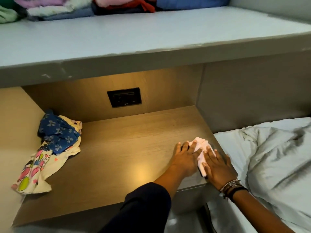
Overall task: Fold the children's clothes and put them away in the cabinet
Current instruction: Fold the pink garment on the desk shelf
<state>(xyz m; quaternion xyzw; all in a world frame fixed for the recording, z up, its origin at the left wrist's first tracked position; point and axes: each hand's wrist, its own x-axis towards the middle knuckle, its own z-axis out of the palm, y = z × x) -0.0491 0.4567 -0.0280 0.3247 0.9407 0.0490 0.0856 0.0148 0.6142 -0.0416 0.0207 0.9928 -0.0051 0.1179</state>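
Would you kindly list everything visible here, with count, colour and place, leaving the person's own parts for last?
Small pale pink garment: one, pink, right end of the wooden surface, pressed flat under both hands.
Crumpled clothes pile: one heap, blue butterfly print over cream cartoon print, left end of the wooden surface.
Light wooden surface: one, tan, lit from above.
Black wall socket plate: one, back panel of the niche.
Grey-blue shelf: one, above the niche.
Folded clothes stacks: several, purple, white, red, blue, green, at the shelf's back.
Grey bedding: rumpled, far right.
Left hand: dark sleeve.
Right hand: bracelets at wrist.
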